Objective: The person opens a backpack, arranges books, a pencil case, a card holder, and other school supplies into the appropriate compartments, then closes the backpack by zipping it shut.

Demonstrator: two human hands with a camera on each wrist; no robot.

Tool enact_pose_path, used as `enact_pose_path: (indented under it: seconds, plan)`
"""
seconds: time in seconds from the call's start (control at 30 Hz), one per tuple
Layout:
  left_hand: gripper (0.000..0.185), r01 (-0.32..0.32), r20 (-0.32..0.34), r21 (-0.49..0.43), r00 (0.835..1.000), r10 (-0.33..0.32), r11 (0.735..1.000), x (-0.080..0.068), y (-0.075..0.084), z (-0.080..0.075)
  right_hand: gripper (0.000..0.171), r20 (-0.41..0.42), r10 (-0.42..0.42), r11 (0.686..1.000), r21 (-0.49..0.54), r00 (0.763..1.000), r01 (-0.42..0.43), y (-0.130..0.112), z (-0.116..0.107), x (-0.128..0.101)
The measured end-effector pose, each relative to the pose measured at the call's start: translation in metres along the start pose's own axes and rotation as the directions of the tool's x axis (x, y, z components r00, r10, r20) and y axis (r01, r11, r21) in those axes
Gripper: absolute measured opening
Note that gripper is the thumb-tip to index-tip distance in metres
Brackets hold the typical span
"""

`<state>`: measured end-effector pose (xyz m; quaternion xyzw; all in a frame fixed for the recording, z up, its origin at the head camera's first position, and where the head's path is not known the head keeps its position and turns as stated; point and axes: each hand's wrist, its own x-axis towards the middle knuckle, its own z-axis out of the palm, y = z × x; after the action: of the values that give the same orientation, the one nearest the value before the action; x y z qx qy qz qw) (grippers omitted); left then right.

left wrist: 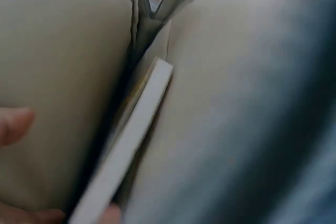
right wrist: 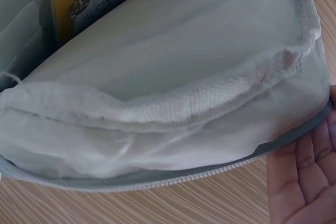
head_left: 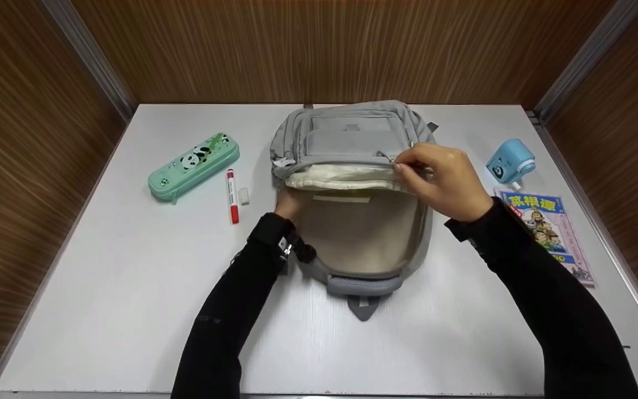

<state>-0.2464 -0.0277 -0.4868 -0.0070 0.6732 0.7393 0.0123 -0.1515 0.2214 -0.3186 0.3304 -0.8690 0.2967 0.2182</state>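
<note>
Desk [head_left: 130, 277]: white surface carrying everything.
Backpack [head_left: 352, 138]: grey, lying flat mid-desk, main compartment unzipped, beige lining showing.
Comic book [head_left: 551, 233]: right of the backpack, flat.
Pencil case [head_left: 194, 165]: mint green with pandas, left of the backpack.
Right hand [head_left: 443, 180]: fingers curled, pinching the open flap's zipper edge.
Left hand [head_left: 290, 204]: tucked inside the backpack's left side; fingertips rest against a thin book [left wrist: 126, 150], grip unclear.
Blue sharpener [head_left: 510, 162]: above the comic book.
Red marker [head_left: 232, 195]: beside the pencil case.
</note>
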Motion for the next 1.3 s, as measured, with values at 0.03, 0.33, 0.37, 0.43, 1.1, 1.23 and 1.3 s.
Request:
enact_pose_path:
  seconds: [0.03, 0.33, 0.37, 0.43, 1.1, 1.23, 1.3]
  plan:
    - [0.072, 0.017, 0.01, 0.025, 1.0, -0.017, 1.0, -0.025, 0.031, 0.003, 0.007, 0.001, 0.008, 1.0, 0.004, 1.0, -0.008, 0.0, 0.001, 0.0]
    - [0.057, 0.072, 0.213, 0.317, 0.966, -0.145, 0.946, -0.068, 0.068, 0.005, 0.006, -0.042, 0.002, 1.0, 0.031, 0.999, 0.0, 0.004, 0.006, 0.001]
    - [0.052, 0.049, 0.263, 0.389, 0.951, -0.162, 0.92, -0.075, 0.075, 0.006, 0.007, -0.042, 0.0, 1.0, 0.029, 0.999, 0.001, 0.005, 0.007, 0.001]
    - [0.048, -0.041, 0.386, 0.476, 0.907, -0.167, 0.878, -0.089, 0.087, 0.009, 0.008, -0.035, -0.001, 1.0, 0.025, 0.999, 0.002, 0.005, 0.007, 0.001]
    - [0.051, -0.704, 0.549, 0.64, 0.699, 0.458, 0.308, -0.099, 0.12, 0.018, 0.006, 0.015, -0.008, 0.999, 0.031, 1.0, 0.007, 0.003, 0.015, -0.009]
    - [0.035, -0.692, 0.56, 0.665, 0.711, 0.425, 0.281, -0.088, 0.123, 0.019, 0.006, 0.016, -0.01, 0.999, 0.034, 1.0, 0.01, 0.004, 0.016, -0.012]
    - [0.025, -0.687, 0.544, 0.673, 0.71, 0.447, 0.274, -0.086, 0.124, 0.02, 0.005, 0.018, -0.014, 0.999, 0.032, 1.0, 0.013, 0.004, 0.016, -0.013]
